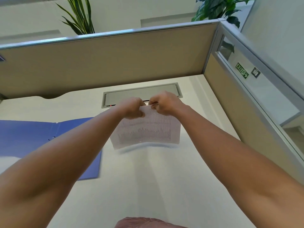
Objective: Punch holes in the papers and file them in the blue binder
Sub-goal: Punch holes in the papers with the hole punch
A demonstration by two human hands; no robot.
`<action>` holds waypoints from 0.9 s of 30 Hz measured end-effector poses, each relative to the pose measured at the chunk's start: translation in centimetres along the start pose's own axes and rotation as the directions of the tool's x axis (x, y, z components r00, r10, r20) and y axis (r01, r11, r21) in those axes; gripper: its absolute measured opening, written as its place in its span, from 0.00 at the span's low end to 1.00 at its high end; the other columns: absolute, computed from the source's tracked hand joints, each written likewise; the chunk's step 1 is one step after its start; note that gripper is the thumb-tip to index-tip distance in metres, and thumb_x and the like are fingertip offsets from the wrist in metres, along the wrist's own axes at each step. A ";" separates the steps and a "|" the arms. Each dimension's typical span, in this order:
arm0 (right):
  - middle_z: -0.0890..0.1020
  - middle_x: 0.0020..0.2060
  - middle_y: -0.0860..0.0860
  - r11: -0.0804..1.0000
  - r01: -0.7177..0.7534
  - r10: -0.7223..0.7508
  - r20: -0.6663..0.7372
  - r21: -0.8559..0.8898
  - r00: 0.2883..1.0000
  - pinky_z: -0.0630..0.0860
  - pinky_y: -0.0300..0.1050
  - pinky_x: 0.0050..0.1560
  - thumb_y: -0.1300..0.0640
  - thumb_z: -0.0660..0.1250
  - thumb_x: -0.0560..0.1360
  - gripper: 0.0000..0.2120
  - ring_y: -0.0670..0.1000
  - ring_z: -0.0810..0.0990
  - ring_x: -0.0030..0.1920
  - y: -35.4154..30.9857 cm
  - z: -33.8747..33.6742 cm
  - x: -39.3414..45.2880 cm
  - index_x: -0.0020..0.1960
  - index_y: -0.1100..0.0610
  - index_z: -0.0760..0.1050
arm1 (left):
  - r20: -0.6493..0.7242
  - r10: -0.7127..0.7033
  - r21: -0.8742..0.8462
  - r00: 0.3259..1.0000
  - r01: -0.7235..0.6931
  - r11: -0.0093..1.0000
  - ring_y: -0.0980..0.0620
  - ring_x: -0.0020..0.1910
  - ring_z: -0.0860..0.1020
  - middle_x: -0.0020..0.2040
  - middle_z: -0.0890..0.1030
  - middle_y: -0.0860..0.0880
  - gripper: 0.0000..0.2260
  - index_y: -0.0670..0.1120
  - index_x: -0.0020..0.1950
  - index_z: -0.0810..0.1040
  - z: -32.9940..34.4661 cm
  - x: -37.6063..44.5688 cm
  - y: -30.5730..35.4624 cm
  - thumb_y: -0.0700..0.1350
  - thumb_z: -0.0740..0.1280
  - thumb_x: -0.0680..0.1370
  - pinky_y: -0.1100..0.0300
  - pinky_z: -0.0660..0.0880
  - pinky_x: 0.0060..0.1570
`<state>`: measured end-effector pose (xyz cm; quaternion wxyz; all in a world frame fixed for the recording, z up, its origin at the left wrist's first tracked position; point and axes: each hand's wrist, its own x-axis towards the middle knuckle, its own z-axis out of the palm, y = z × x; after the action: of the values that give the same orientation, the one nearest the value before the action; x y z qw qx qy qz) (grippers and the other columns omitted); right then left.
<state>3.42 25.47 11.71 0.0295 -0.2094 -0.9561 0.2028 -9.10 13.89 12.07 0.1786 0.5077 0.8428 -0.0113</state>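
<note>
Over white desk (164, 178), beige partitions (115, 60), hand-held papers (148, 130)

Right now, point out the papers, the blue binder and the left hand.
papers (148, 130): head view, middle of printed sheet.
blue binder (24, 137): head view, open left cover.
left hand (133, 107): head view, back of hand.

The left arm covers part of the blue binder (29, 135); the papers' (148, 130) print is unreadable.

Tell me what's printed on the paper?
A grid-like table of small dark print on white paper, seen in the head view.
</note>
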 end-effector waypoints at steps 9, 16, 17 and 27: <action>0.83 0.46 0.48 0.899 -0.325 0.371 -0.116 0.295 0.921 0.76 0.43 0.45 0.58 0.62 0.75 0.10 0.53 0.80 0.47 3.6 1.6 -1.1 0.48 0.50 0.82 | -0.555 -0.230 -0.168 0.799 0.163 0.972 0.47 0.77 0.58 0.73 0.69 0.49 0.30 0.52 0.74 0.66 2.0 -0.1 -2.9 0.52 0.72 0.74 0.42 0.55 0.73; 0.81 0.47 0.49 0.728 -0.479 0.584 -0.076 0.490 0.809 0.73 0.43 0.44 0.59 0.62 0.75 0.10 0.52 0.78 0.47 6.0 3.1 -2.7 0.50 0.54 0.82 | -0.290 -0.630 -0.679 0.720 0.309 0.666 0.45 0.71 0.67 0.72 0.70 0.47 0.30 0.47 0.75 0.63 7.3 -0.5 -3.6 0.52 0.71 0.76 0.44 0.70 0.66; 0.81 0.47 0.49 0.686 -0.495 0.609 -0.049 0.534 0.792 0.72 0.42 0.44 0.60 0.63 0.75 0.10 0.52 0.78 0.47 6.3 3.4 -3.0 0.51 0.54 0.82 | -0.191 -0.632 -0.742 0.751 0.311 0.594 0.46 0.68 0.71 0.70 0.73 0.47 0.28 0.47 0.73 0.66 8.3 -0.7 -3.4 0.52 0.70 0.77 0.46 0.72 0.65; 0.79 0.61 0.52 0.270 -0.599 0.767 0.208 0.754 0.607 0.71 0.41 0.55 0.60 0.69 0.76 0.17 0.50 0.75 0.54 9.4 6.3 -6.5 0.65 0.57 0.77 | 0.302 -0.531 -0.915 0.792 0.397 0.072 0.51 0.43 0.83 0.49 0.84 0.47 0.04 0.45 0.50 0.81 16.9 -2.0 -0.8 0.42 0.66 0.80 0.60 0.77 0.43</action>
<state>12.14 28.20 2.40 0.1192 -0.5862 -0.5768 0.5562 -4.07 8.36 -3.26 0.3859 -0.0041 0.7933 0.4709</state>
